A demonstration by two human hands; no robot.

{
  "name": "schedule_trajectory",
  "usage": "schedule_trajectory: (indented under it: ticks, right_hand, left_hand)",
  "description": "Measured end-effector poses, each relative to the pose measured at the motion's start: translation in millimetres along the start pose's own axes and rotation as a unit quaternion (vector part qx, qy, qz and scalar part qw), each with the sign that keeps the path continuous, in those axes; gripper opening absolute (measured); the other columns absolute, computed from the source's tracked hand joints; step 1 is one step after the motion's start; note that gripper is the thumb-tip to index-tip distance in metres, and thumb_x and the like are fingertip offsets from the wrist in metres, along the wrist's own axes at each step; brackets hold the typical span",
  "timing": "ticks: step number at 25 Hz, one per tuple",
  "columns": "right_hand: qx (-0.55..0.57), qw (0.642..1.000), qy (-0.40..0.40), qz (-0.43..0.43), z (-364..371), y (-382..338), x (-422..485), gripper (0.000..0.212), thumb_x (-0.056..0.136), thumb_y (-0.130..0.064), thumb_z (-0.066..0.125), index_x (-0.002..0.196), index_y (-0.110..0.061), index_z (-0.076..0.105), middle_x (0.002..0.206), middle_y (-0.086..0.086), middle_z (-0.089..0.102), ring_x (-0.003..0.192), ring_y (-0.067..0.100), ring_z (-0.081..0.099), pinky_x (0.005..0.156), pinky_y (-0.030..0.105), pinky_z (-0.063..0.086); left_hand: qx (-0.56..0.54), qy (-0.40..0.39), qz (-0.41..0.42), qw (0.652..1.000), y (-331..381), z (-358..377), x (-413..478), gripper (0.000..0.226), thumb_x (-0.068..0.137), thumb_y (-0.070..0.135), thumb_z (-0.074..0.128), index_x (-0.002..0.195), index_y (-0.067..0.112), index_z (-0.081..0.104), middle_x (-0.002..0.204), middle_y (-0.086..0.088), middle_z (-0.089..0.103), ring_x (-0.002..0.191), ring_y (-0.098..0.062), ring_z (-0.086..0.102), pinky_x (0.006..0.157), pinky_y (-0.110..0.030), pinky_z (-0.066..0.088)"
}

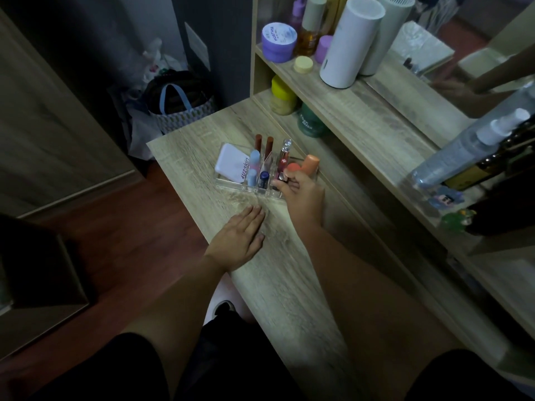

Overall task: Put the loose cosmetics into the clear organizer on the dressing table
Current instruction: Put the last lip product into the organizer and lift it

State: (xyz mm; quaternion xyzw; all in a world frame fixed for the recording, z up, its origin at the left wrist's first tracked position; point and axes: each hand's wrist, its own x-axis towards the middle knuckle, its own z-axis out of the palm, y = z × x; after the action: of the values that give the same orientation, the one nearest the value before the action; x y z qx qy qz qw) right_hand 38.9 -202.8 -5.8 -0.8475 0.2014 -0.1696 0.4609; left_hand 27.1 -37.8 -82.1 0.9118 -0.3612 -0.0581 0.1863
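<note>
The clear organizer (231, 185) stands on the wooden dressing table (289, 279). It holds a white flat compact (231, 164), light blue tubes (253, 163), two brown-capped tubes (263, 144), a dark blue tube (263, 178), a clear-capped gloss (285, 153) and orange tubes (309, 164). My right hand (301, 195) rests at the organizer's right front corner, its fingertips pinching a small pink-red lipstick (282, 177) at a compartment there. My left hand (240, 235) lies flat on the table in front of the organizer, fingers together, holding nothing.
A raised shelf carries a white cylinder (350, 41), purple jar (279, 41), amber bottle (308, 39) and yellow lid (303, 64). Below it sit a yellow jar (283, 95) and a green jar (311, 123). A clear spray bottle (469, 149) lies right. Bags (179, 102) stand on the floor left.
</note>
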Motion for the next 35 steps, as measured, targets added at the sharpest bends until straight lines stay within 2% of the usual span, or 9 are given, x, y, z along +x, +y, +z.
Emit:
schedule_trajectory:
  ticks: [8,11,14,18,22,26,28,32,35]
  right_hand:
    - [-0.021,0.999,-0.028,-0.003,3.3,4.4,0.0,0.028,0.076,-0.015,0.076,0.102,-0.006,0.07,0.091,0.015,0.076,0.084,0.022,0.072,0.081,0.038,0.058]
    - [-0.021,0.999,-0.033,0.0,4.3,3.3,1.0,0.028,0.075,-0.012,0.075,0.102,-0.006,0.07,0.09,0.014,0.076,0.082,0.02,0.072,0.08,0.032,0.057]
    - [-0.041,0.999,-0.033,0.006,5.6,2.0,2.4,0.025,0.076,-0.012,0.075,0.101,-0.008,0.069,0.091,0.011,0.075,0.077,0.012,0.067,0.071,0.018,0.05]
    - [-0.04,0.997,-0.058,0.013,6.3,3.0,5.3,0.025,0.08,-0.006,0.07,0.105,-0.007,0.067,0.094,0.013,0.074,0.082,0.019,0.069,0.078,0.029,0.053]
    - [-0.018,0.998,-0.046,0.037,10.4,6.3,5.3,0.027,0.078,-0.002,0.072,0.104,-0.003,0.064,0.095,0.015,0.072,0.081,0.016,0.066,0.078,0.032,0.057]
    - [-0.024,0.998,-0.044,0.04,14.0,8.6,4.7,0.028,0.078,-0.006,0.072,0.105,-0.008,0.064,0.097,0.011,0.073,0.083,0.013,0.068,0.083,0.036,0.058]
    - [-0.015,0.998,-0.045,0.042,14.3,8.5,4.5,0.03,0.078,-0.005,0.073,0.106,-0.007,0.064,0.098,0.011,0.073,0.081,0.011,0.066,0.081,0.032,0.058]
    - [0.036,0.995,-0.047,0.075,13.5,6.0,6.1,0.036,0.074,0.0,0.075,0.107,-0.003,0.06,0.101,0.015,0.068,0.08,0.011,0.061,0.07,0.01,0.048]
    - [0.034,0.994,-0.05,0.091,11.3,5.2,3.1,0.039,0.072,-0.003,0.078,0.106,-0.005,0.059,0.1,0.013,0.068,0.08,0.013,0.063,0.07,0.013,0.048]
  left_hand:
    - [-0.001,0.004,0.003,1.0,1.9,-2.2,0.0,0.053,0.094,0.03,0.042,0.14,0.005,0.032,0.148,-0.016,0.038,0.141,-0.029,0.028,0.116,-0.043,0.029]
    - [0.002,0.002,0.0,1.0,1.1,-1.6,-0.4,0.054,0.094,0.031,0.041,0.14,0.006,0.031,0.149,-0.015,0.037,0.141,-0.028,0.027,0.116,-0.042,0.029]
    - [-0.001,-0.004,-0.004,1.0,0.9,-0.8,-0.4,0.054,0.095,0.032,0.04,0.141,0.007,0.029,0.15,-0.014,0.036,0.142,-0.027,0.025,0.117,-0.043,0.028]
    - [-0.005,0.004,-0.002,1.0,0.8,-1.1,-0.5,0.054,0.094,0.03,0.044,0.14,0.005,0.033,0.147,-0.015,0.04,0.14,-0.03,0.03,0.115,-0.044,0.03]
    - [0.001,0.011,0.002,1.0,1.8,-1.7,-0.3,0.054,0.093,0.03,0.045,0.139,0.004,0.034,0.146,-0.016,0.041,0.139,-0.03,0.032,0.115,-0.043,0.031]
    - [-0.006,0.005,-0.005,1.0,3.0,-3.3,-1.2,0.053,0.094,0.03,0.044,0.14,0.005,0.032,0.148,-0.015,0.038,0.141,-0.029,0.028,0.116,-0.043,0.029]
    - [-0.011,-0.003,-0.007,1.0,3.9,-5.2,-1.0,0.054,0.094,0.029,0.043,0.14,0.005,0.031,0.149,-0.016,0.036,0.142,-0.029,0.026,0.117,-0.042,0.027]
    - [-0.067,-0.012,-0.019,0.997,7.0,-14.7,1.3,0.056,0.092,0.028,0.049,0.139,0.003,0.032,0.148,-0.02,0.036,0.14,-0.032,0.028,0.117,-0.037,0.02]
    - [-0.12,0.019,-0.061,0.991,3.1,-25.1,-2.6,0.049,0.09,0.028,0.054,0.131,0.006,0.043,0.136,-0.019,0.049,0.128,-0.031,0.041,0.109,-0.032,0.031]
